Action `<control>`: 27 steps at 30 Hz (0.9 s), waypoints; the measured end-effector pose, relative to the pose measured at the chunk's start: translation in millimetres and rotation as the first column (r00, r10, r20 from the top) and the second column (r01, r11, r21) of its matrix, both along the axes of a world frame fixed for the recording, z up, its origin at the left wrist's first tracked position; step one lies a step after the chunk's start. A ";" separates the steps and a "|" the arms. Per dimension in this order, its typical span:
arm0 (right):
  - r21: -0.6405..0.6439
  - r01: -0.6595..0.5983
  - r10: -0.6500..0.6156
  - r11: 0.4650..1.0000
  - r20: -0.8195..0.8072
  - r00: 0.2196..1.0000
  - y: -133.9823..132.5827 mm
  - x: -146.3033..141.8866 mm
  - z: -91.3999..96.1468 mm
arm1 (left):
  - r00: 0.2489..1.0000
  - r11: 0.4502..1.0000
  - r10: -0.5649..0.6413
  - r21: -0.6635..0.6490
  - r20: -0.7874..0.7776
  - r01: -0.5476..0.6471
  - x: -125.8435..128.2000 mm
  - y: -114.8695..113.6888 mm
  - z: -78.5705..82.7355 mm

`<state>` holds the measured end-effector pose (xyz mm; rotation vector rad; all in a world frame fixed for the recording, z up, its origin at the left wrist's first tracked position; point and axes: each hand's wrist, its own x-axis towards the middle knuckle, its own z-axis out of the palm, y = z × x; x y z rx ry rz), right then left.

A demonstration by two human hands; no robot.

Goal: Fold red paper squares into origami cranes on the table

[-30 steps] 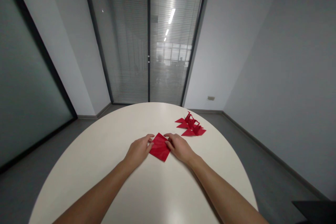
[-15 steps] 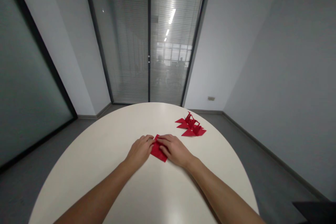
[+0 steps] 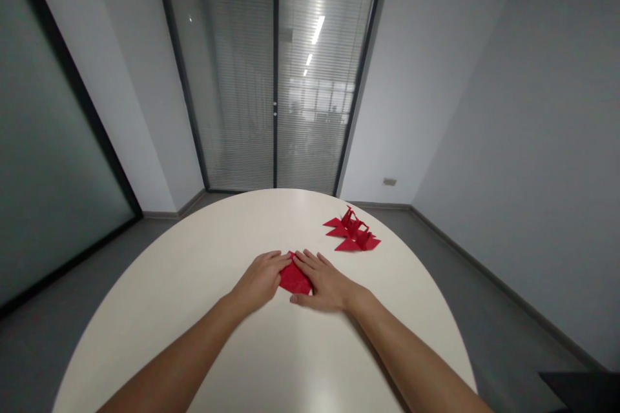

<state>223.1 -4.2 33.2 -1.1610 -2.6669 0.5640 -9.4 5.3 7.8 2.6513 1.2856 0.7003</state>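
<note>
A small red sheet of paper lies flat on the white round table, partly covered by both hands. My right hand rests on its right side with fingers stretched flat, palm down. My left hand is at its left edge, fingers curled with the tips pressing on the paper's upper corner. Only a small triangle of red shows between the hands.
Several folded red paper shapes lie in a cluster at the table's far right. Behind the table are glass doors with blinds, grey walls and grey floor. A dark object shows at the bottom right corner.
The right hand has slid left over the paper and flattened out. Less red shows now than a second ago. The left hand has barely moved.
</note>
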 end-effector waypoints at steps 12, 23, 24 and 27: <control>0.145 -0.076 0.083 0.986 -0.048 0.995 7.7 9.1 4.9 | 0.998 0.999 -0.002 -0.053 -0.056 -0.001 -10.9 -13.6 12.5; 0.240 -0.074 0.092 0.968 -0.065 0.994 5.3 12.5 12.1 | 0.990 0.992 -0.121 -0.039 -0.076 0.119 -14.4 -14.8 17.2; 0.249 -0.081 0.101 0.965 -0.069 0.992 4.0 11.9 15.0 | 0.989 0.991 -0.132 -0.042 -0.073 0.129 -13.6 -15.1 18.5; 0.249 -0.101 0.124 0.963 -0.077 0.989 0.0 9.8 23.6 | 0.989 0.989 -0.138 -0.053 -0.059 0.135 -12.4 -15.9 21.2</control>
